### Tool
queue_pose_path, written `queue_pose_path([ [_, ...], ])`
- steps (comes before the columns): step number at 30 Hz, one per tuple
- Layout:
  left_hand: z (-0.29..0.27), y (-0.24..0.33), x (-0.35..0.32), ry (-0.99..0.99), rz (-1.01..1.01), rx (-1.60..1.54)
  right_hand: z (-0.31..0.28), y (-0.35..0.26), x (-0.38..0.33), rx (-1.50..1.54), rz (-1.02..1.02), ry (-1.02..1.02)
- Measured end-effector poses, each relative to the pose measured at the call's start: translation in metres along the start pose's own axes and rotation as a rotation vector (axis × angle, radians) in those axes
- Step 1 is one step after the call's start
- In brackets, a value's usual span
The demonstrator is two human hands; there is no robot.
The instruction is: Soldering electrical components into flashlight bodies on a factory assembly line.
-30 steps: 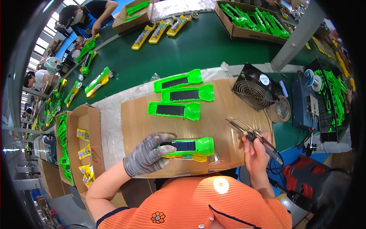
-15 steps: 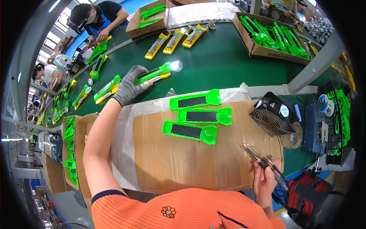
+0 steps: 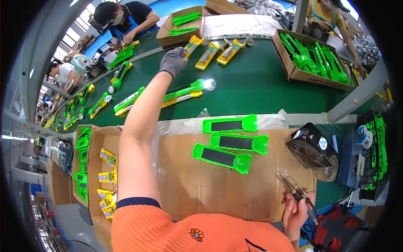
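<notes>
Left hand [image 3: 173, 63] clamps a yellow casing [image 3: 193, 45] jutting forward and right; right hand [image 3: 296, 212] grips a soldering iron [image 3: 297, 195].

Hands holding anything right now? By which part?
Right hand: soldering iron, by its handle. Left hand: at the near end of a yellow flashlight part; whether gripped can't be told.

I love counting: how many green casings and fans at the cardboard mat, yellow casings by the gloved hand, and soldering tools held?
Green casings at mat: 3
Yellow casings by left hand: 3
Black fan: 1
Soldering tool in right hand: 1
Total: 8
</notes>
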State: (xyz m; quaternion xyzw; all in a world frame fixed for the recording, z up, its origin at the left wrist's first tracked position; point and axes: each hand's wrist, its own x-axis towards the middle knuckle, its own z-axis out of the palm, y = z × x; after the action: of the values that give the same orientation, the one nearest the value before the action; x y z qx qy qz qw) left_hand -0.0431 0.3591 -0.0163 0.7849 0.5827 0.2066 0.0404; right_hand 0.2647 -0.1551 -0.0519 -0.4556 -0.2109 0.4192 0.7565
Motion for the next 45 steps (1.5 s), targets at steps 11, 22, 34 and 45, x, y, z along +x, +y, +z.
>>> queue_pose_path([
  [11, -0.085, 0.094, -0.312, -0.420, 0.685, -0.265, -0.014, 0.012, 0.007, 0.227, -0.056, -0.055],
  [22, -0.018, 0.111, -0.234, -0.150, 0.600, -0.175, -0.017, 0.011, 0.000, 0.251, -0.081, -0.107],
  [34, -0.053, 0.126, -0.285, -0.174, 0.672, -0.088, -0.020, 0.008, 0.000, 0.202, -0.064, -0.139],
  [45, -0.077, 0.101, -0.333, -0.526, 0.695, -0.433, -0.005, 0.000, -0.006, 0.027, 0.013, -0.400],
])
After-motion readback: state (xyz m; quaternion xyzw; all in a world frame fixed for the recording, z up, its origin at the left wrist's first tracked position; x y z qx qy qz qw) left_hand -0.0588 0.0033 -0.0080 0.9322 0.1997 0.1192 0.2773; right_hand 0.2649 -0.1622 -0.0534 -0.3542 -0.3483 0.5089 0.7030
